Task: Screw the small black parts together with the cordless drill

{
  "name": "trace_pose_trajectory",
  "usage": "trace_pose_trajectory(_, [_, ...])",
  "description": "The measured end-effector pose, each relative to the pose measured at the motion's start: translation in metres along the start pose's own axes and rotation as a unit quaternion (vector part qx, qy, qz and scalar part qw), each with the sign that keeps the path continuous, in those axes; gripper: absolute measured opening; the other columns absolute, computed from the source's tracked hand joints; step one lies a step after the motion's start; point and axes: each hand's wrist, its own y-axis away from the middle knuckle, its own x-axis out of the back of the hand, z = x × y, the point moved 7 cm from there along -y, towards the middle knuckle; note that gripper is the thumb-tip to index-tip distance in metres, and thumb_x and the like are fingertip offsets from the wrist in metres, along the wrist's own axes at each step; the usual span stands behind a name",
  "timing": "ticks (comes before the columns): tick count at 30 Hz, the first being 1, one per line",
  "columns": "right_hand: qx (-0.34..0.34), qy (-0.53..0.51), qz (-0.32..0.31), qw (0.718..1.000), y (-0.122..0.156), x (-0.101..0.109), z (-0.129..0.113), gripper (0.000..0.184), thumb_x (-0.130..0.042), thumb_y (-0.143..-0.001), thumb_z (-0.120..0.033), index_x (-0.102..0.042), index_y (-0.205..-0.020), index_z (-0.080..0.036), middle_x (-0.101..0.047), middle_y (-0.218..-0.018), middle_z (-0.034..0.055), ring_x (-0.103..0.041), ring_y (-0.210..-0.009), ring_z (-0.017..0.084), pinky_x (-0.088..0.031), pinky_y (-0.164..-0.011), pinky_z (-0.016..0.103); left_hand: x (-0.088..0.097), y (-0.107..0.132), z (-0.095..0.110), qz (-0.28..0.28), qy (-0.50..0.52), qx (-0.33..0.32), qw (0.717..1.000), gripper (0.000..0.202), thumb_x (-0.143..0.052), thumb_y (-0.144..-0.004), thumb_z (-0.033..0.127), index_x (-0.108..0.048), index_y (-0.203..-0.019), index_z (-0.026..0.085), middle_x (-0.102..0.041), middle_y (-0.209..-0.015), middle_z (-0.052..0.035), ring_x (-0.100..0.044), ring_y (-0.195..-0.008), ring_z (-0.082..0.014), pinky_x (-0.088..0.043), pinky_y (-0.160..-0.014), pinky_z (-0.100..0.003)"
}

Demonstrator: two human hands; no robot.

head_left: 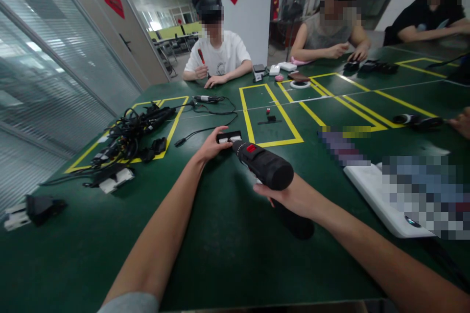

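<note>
My right hand (pixel 284 198) is wrapped round the grip of a black cordless drill (pixel 264 162) with a red switch on top. The drill points away from me, and its front end meets or nearly meets a small black and white part (pixel 229 136) on the table. That part is steadied by my left hand (pixel 213 145), whose fingers close on its left side. The drill's front hides some of the part, so the exact contact point cannot be made out.
Tangled black cables (pixel 135 129) lie at the left, with black and white pieces (pixel 116 178) nearer me. Yellow tape (pixel 295 133) marks rectangles on the green table (pixel 205 264). A white device (pixel 378 200) lies at the right. Across sits a person (pixel 220 51) holding a screwdriver (pixel 201 56); others sit further right.
</note>
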Motion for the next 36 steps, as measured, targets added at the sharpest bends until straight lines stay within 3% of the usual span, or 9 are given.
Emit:
trace_pose_trajectory(7, [-0.025,-0.115,-0.119,0.986,0.001,-0.007,0.0,0.037,-0.067,-0.085,-0.035,-0.061,-0.114,-0.012,-0.068,-0.067,0.0008,-0.066,-0.063,0.018,-0.05,-0.071,0.032,-0.001,0.001,-0.001,-0.015,-0.04,0.007,0.999,0.065,-0.076,-0.069,0.034,-0.056,-0.129,0.019,-0.068,-0.114,-0.0077,-0.066,-0.094,-0.0213,-0.053,-0.083,-0.033])
trace_pose_trajectory(17, [-0.041,-0.151,-0.074,0.985,-0.005,-0.006,0.012,0.024,-0.068,-0.082,-0.035,-0.058,-0.094,-0.018,-0.061,-0.059,-0.002,-0.058,-0.049,0.015,-0.046,-0.055,0.03,-0.001,-0.002,-0.003,-0.032,-0.017,0.006,0.999,0.067,-0.076,-0.069,0.03,-0.054,-0.131,0.016,-0.064,-0.123,-0.0101,-0.063,-0.102,-0.0219,-0.049,-0.094,-0.036])
trace_pose_trajectory(26, [-0.033,-0.139,-0.072,0.987,-0.003,-0.005,0.01,0.011,-0.064,-0.08,-0.027,-0.057,-0.082,-0.019,-0.061,-0.058,-0.0011,-0.059,-0.052,0.016,-0.046,-0.06,0.032,-0.001,-0.002,-0.005,-0.038,0.0,0.018,0.999,0.07,-0.077,-0.069,0.032,-0.053,-0.133,0.017,-0.065,-0.12,-0.0093,-0.063,-0.1,-0.0216,-0.049,-0.093,-0.037])
trace_pose_trajectory(30, [-0.039,-0.105,-0.076,0.991,-0.003,-0.003,0.009,0.016,-0.063,-0.08,-0.028,-0.058,-0.067,-0.019,-0.062,-0.057,0.0016,-0.059,-0.055,0.016,-0.045,-0.061,0.032,-0.001,-0.002,-0.006,-0.036,-0.006,0.022,0.999,0.071,-0.078,-0.069,0.034,-0.053,-0.133,0.018,-0.065,-0.12,-0.0092,-0.063,-0.101,-0.0222,-0.05,-0.092,-0.037])
trace_pose_trajectory(36, [-0.031,-0.106,-0.075,0.991,-0.002,-0.003,0.006,0.015,-0.062,-0.08,-0.027,-0.058,-0.067,-0.019,-0.062,-0.056,0.0011,-0.059,-0.054,0.016,-0.045,-0.063,0.033,-0.003,-0.002,-0.005,-0.035,0.007,0.023,0.999,0.071,-0.078,-0.068,0.033,-0.053,-0.133,0.017,-0.065,-0.119,-0.0097,-0.063,-0.099,-0.0223,-0.05,-0.092,-0.038])
